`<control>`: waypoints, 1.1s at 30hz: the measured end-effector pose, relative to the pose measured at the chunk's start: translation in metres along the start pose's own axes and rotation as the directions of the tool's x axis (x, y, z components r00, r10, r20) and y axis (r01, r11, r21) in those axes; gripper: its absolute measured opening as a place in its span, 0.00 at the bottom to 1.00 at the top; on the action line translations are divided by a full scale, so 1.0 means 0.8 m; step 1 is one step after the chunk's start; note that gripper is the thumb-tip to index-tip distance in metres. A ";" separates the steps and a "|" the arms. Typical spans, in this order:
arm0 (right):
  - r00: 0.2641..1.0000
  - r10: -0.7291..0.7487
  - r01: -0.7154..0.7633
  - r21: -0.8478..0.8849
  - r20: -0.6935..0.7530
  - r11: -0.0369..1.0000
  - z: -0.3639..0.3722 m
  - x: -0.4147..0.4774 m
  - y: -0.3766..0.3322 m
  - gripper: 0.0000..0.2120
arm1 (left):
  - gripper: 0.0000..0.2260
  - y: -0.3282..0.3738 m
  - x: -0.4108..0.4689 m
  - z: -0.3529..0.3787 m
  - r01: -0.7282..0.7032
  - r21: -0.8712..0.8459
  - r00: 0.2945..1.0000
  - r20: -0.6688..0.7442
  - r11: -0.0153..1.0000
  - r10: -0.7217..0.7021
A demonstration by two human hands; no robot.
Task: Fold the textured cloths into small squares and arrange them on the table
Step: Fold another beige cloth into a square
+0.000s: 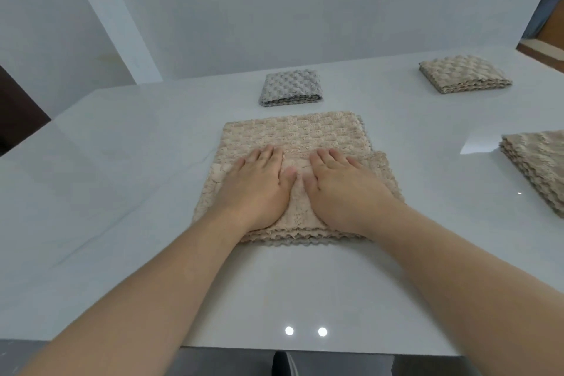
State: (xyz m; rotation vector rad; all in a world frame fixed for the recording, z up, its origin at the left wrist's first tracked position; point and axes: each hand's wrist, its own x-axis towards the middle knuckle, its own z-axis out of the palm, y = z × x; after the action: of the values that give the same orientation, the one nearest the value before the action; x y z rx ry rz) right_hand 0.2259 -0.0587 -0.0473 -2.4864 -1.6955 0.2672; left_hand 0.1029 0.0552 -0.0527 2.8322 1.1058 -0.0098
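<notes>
A beige textured cloth lies partly folded in the middle of the white table, its near layers doubled over with zigzag edges showing at the front. My left hand and my right hand press flat on the folded near part, side by side, fingers spread, thumbs almost touching. Neither hand grips anything. A grey cloth folded into a small square sits just behind. A beige folded square sits at the far right.
A stack of beige cloths lies at the right edge of the table, partly cut off by the frame. White walls rise behind the table. The table's near edge runs along the bottom, with a dark object below it.
</notes>
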 end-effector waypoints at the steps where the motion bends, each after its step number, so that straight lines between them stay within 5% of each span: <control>1: 1.000 0.017 -0.018 0.006 0.013 1.000 -0.002 -0.001 0.003 0.30 | 0.29 -0.005 -0.003 -0.001 0.017 0.002 1.000 0.006 1.000 -0.017; 15: 0.967 0.196 -0.203 0.022 0.164 0.979 -0.023 -0.005 0.016 0.36 | 0.28 -0.051 -0.024 -0.014 0.415 -0.020 0.909 0.058 0.910 -0.413; 20: 0.928 0.050 0.019 -0.181 0.369 0.983 -0.087 0.017 0.005 0.17 | 0.23 -0.047 -0.002 -0.058 0.440 0.140 0.864 0.203 0.887 -0.461; 23: 0.920 0.050 0.081 -0.314 0.388 0.946 -0.126 0.036 0.004 0.12 | 0.07 -0.026 0.020 -0.095 0.379 0.304 0.875 0.188 0.874 -0.445; 28: 0.867 0.144 0.025 -0.329 0.477 0.944 -0.140 0.073 0.004 0.25 | 0.15 -0.004 0.071 -0.125 0.097 0.454 0.853 0.421 0.886 -0.309; 33: 0.886 0.100 0.014 -0.240 0.453 0.971 -0.132 0.091 0.022 0.16 | 0.19 -0.017 0.086 -0.123 0.017 0.357 0.836 0.508 0.934 -0.209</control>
State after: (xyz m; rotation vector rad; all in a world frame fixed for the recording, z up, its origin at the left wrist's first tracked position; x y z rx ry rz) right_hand 0.2901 0.0026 0.0470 -2.8048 -1.9387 0.7636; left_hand 0.1411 0.1213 0.0407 2.7288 1.2126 -1.0413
